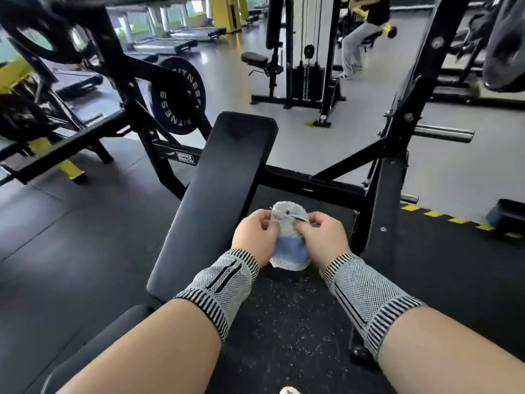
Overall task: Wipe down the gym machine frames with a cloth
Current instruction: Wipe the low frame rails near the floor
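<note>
A bunched pale blue and white cloth (289, 237) hangs in front of me between both hands. My left hand (255, 237) grips its left side and my right hand (326, 237) pinches its right side, fingers curled into the fabric. Both wrists wear grey knitted bands. Directly beyond the cloth runs the black frame of a weight bench machine (312, 183), with an upright post (386, 206) to the right. The black padded bench (221, 194) lies just left of my hands, slanting away from me.
A black weight plate (177, 96) hangs on the frame at the left. A chrome plate peg (443, 133) sticks out on the right. A cable machine (301, 52) stands farther back, with a person (358, 38) exercising beyond it. Yellow-black tape (454, 220) edges the rubber floor.
</note>
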Motion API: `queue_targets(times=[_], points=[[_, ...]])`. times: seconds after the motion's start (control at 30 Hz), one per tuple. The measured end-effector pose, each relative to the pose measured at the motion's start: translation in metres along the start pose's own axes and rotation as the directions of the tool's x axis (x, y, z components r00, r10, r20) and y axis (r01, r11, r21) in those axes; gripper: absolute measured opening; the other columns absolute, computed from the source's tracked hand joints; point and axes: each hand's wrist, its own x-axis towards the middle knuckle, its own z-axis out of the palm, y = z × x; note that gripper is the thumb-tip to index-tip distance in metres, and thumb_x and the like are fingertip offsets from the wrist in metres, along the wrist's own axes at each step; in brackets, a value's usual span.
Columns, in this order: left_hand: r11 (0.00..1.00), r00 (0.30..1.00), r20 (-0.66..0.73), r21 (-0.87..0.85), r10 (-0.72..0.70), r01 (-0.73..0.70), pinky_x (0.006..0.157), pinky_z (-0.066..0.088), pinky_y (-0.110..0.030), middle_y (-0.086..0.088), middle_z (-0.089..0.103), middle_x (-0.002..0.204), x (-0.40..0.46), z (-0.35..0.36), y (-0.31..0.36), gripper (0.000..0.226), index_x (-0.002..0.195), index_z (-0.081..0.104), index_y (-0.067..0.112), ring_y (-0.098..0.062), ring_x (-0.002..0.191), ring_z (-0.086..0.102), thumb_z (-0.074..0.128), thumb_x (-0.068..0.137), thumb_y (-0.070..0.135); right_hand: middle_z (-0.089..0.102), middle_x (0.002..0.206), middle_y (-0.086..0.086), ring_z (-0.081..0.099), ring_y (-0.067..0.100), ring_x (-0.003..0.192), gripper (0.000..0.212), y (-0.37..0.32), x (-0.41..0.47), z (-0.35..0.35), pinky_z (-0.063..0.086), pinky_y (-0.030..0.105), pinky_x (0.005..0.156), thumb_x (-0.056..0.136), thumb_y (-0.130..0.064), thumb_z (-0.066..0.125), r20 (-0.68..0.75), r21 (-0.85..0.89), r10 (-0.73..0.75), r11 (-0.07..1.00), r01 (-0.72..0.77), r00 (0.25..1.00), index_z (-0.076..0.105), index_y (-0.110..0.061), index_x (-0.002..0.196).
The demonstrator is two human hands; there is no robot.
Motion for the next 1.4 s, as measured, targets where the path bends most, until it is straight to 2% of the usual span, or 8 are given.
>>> queue_targets(times=[0.27, 0.43, 0.67, 0.77, 0.87, 1.13, 1.27, 1.4], points=[[0.999, 0.995, 0.097, 0.049, -0.013, 0.009, 0.070, 0.050, -0.024, 0.008, 0.064, 0.074, 0.092, -0.026, -0.035, 0.008, 0.092, 0.067, 0.021, -0.017, 0.076, 0.064, 0.059, 0.093, 0.018, 0.070, 0.084, 0.004, 0.063, 0.015, 0.076, 0.010, -0.020, 0.060, 0.066, 0.050, 0.029, 0.071, 0.086, -0.023, 0.066, 0.090, -0.004, 0.063, 0.998, -0.063, 0.994, 0.068, -0.014, 0.089], [0.994, 0.952, 0.300, 0.064, 0.061, -0.083, 0.074, 0.053, -0.027, 0.006, 0.068, 0.079, 0.151, -0.007, -0.046, 0.011, 0.092, 0.068, 0.022, -0.016, 0.079, 0.066, 0.059, 0.091, 0.015, 0.070, 0.089, 0.002, 0.064, 0.014, 0.080, 0.012, -0.008, 0.096, 0.080, 0.052, 0.027, 0.074, 0.089, -0.018, 0.062, -0.060, 0.010, 0.148, 0.989, -0.148, 0.987, 0.066, -0.013, 0.099], [0.974, 0.814, 0.575, 0.123, 0.085, -0.188, 0.077, 0.053, -0.032, 0.004, 0.068, 0.080, 0.214, 0.034, -0.075, 0.018, 0.085, 0.064, 0.028, -0.019, 0.081, 0.064, 0.054, 0.092, 0.014, 0.069, 0.077, 0.009, 0.062, 0.020, 0.072, 0.006, 0.036, 0.129, 0.108, 0.054, 0.040, 0.071, 0.085, -0.014, 0.066, -0.277, 0.138, 0.384, 0.923, -0.359, 0.881, 0.068, -0.010, 0.080], [0.939, 0.743, 0.663, 0.191, 0.091, -0.285, 0.096, 0.046, -0.028, 0.006, 0.065, 0.115, 0.234, 0.061, -0.080, 0.025, 0.118, 0.063, 0.027, -0.014, 0.108, 0.060, 0.051, 0.096, 0.024, 0.067, 0.071, 0.004, 0.060, 0.015, 0.070, 0.009, 0.061, 0.143, 0.110, 0.051, 0.033, 0.064, 0.085, -0.011, 0.064, -0.348, 0.211, 0.475, 0.879, -0.426, 0.808, 0.066, -0.013, 0.076], [0.852, 0.707, 0.691, 0.273, 0.149, -0.446, 0.113, 0.029, -0.027, 0.008, 0.039, 0.149, 0.267, 0.088, -0.072, 0.048, 0.144, 0.042, 0.025, -0.013, 0.135, 0.038, 0.048, 0.097, 0.022, 0.067, 0.075, -0.002, 0.061, 0.015, 0.072, 0.010, 0.085, 0.169, 0.098, 0.050, 0.031, 0.067, 0.085, -0.013, 0.064, -0.452, 0.269, 0.542, 0.840, -0.471, 0.708, 0.064, -0.019, 0.077], [0.619, 0.690, 0.713, 0.487, 0.126, -0.616, 0.119, 0.021, -0.042, 0.005, 0.002, 0.162, 0.363, 0.152, -0.062, 0.064, 0.154, 0.015, 0.023, -0.018, 0.149, 0.001, 0.046, 0.098, 0.029, 0.065, 0.103, 0.007, 0.060, 0.026, 0.094, 0.020, 0.113, 0.299, 0.025, 0.046, 0.031, 0.079, 0.091, -0.015, 0.052, -0.761, 0.143, 0.394, 0.876, -0.460, 0.515, 0.063, -0.014, 0.107], [0.501, 0.687, 0.725, 0.579, 0.045, -0.644, 0.119, 0.016, -0.047, 0.002, -0.010, 0.162, 0.401, 0.177, -0.074, 0.073, 0.154, 0.001, 0.019, -0.021, 0.149, -0.005, 0.046, 0.098, 0.034, 0.043, 0.135, 0.006, 0.052, 0.022, 0.115, 0.034, 0.136, 0.356, 0.001, 0.035, 0.021, 0.096, 0.097, -0.018, 0.050, -0.730, -0.146, 0.258, 0.846, -0.513, 0.633, 0.057, -0.010, 0.130], [0.410, 0.660, 0.751, 0.603, -0.003, -0.684, 0.119, 0.011, -0.049, 0.004, -0.019, 0.160, 0.412, 0.184, -0.094, 0.081, 0.153, -0.011, 0.018, -0.018, 0.148, -0.011, 0.047, 0.097, 0.031, 0.045, 0.131, -0.001, 0.046, 0.015, 0.114, 0.033, 0.168, 0.375, 0.020, 0.035, 0.016, 0.096, 0.096, -0.017, 0.049, -0.543, -0.484, 0.127, 0.760, -0.433, 0.830, 0.059, -0.014, 0.126]])
